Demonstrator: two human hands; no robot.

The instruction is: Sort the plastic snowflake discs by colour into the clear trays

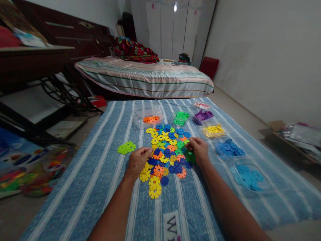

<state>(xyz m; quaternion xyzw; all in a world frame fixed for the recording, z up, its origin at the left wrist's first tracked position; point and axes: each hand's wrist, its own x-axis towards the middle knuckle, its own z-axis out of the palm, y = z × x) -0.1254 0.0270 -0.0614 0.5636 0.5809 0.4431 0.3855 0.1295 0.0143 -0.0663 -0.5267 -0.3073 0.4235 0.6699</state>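
Observation:
A mixed pile of notched plastic discs [164, 159] in yellow, orange, blue and green lies between my hands. My left hand [139, 161] is at the pile's left edge, thumb and forefinger pinched together beside yellow discs; whatever is between the fingertips is too small to make out. At the right edge, my right hand [199, 149] has its fingers curled together near green discs [190, 156]. Its fingertips are partly hidden, so I cannot name what they hold. A separate group of lime-green discs [126, 147] lies left of my left hand.
Clear boxes hold sorted pieces: orange discs [151, 119], green discs [181, 118], purple pieces [203, 115], yellow discs [214, 130], blue discs [230, 147] and light-blue discs [248, 177]. All stand on a striped blue cloth [100, 174]. A bed [150, 78] is behind.

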